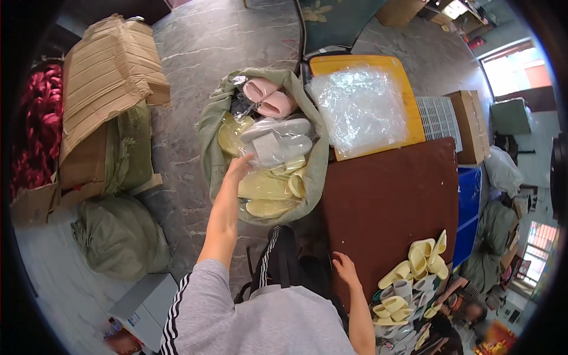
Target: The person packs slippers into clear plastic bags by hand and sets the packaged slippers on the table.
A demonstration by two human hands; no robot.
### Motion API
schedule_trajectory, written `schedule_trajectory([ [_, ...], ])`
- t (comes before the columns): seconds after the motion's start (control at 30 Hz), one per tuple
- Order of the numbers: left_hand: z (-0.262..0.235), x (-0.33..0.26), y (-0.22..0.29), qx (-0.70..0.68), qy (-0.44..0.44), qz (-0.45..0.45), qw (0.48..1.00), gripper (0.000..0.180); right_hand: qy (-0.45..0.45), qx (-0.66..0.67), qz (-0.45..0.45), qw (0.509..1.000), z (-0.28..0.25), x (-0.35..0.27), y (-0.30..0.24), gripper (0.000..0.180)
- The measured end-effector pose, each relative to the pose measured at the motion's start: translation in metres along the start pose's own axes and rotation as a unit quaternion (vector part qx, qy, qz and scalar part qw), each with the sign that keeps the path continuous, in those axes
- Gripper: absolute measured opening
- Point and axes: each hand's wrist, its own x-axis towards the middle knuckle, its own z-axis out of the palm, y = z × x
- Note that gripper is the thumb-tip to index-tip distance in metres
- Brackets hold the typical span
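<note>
Room: grey veined floor point(183, 47) under a workspace, with an opened cardboard box point(106, 83) at the left and a brown-covered counter point(390, 195) at the right.
Sack: a grey-green sack point(318, 177) stands open in front of the person, beside the counter, its rim rolled outward around bagged footwear.
White slippers: the clear-wrapped white slippers point(290, 148) lie in the middle of the sack, on top, below the pink slippers point(278, 105) and above the pale yellow slippers point(260, 188) as seen from overhead.
Left grip: the left grip point(239, 167) reaches over the near-left rim, fingertips at the left end of the white pair; whether they pinch the film or only touch it, I cannot tell.
Direction: from those fingertips the pair extends rightward and slightly away from the person.
Long axis: roughly crosswise, rising a little toward the right.
Nearer hand: the left, clearly; the right grip point(345, 269) is well apart, by the counter's near-left edge, empty with fingers loosely parted.
Clear bags: a pile of clear bags point(361, 106) rests on a yellow board point(417, 127); no legible print shows.
Labels: a small blue-and-white label point(134, 319) marks the grey box point(155, 305) at lower left, too small to read.
</note>
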Motion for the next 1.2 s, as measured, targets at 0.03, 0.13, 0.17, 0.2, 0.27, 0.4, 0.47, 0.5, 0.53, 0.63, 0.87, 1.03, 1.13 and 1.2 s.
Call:
schedule_trajectory([
  [0.03,0.014,-0.004,-0.002,0.003,-0.010,-0.007,1.000,0.042,0.016,0.006,0.004,1.000,0.000,-0.007,0.011,0.036],
  [0.13,0.054,-0.042,-0.005,0.012,-0.024,0.009,1.000,0.039,0.056,0.021,0.037,0.998,0.000,-0.029,0.032,0.036],
  [0.17,0.057,-0.057,-0.008,0.016,-0.026,0.010,0.999,0.039,0.058,0.025,0.036,0.997,-0.001,-0.031,0.032,0.036],
  [0.2,0.059,-0.070,-0.013,-0.014,-0.044,0.031,0.998,0.042,0.065,0.029,0.027,0.997,-0.001,-0.031,0.030,0.035],
  [0.27,0.052,-0.096,-0.031,-0.068,-0.070,0.054,0.994,0.048,0.064,0.035,0.012,0.997,0.001,-0.021,0.016,0.035],
  [0.4,0.078,-0.149,-0.091,-0.167,-0.068,-0.008,0.984,0.039,0.068,0.099,-0.090,0.989,0.007,0.009,-0.026,0.034],
  [0.47,0.089,-0.172,-0.126,-0.190,-0.050,-0.020,0.980,0.033,0.010,0.192,-0.081,0.978,0.015,0.027,-0.060,0.041],
  [0.5,0.099,-0.181,-0.140,-0.189,-0.078,-0.035,0.978,0.032,-0.015,0.312,0.004,0.950,0.024,0.037,-0.074,0.046],
  [0.53,0.107,-0.191,-0.151,-0.189,-0.104,-0.048,0.975,0.031,-0.041,0.424,0.088,0.900,0.033,0.046,-0.086,0.051],
  [0.63,0.134,-0.226,-0.166,-0.163,-0.150,-0.052,0.974,0.028,-0.049,0.526,0.043,0.848,0.044,0.064,-0.108,0.048],
  [0.87,0.121,-0.254,-0.140,-0.216,-0.153,-0.216,0.940,0.073,0.096,0.470,0.077,0.874,0.047,0.069,-0.082,0.029],
  [1.03,0.124,-0.233,-0.150,-0.342,-0.193,-0.173,0.903,0.069,0.025,0.432,0.035,0.901,0.032,0.044,-0.082,0.037],
  [1.13,0.123,-0.213,-0.153,-0.212,-0.159,-0.095,0.960,0.057,0.078,0.380,-0.034,0.921,0.034,0.034,-0.071,0.042],
  [1.2,0.112,-0.203,-0.149,-0.187,-0.180,-0.097,0.961,0.042,0.094,0.414,-0.033,0.905,0.022,0.016,-0.072,0.043],
])
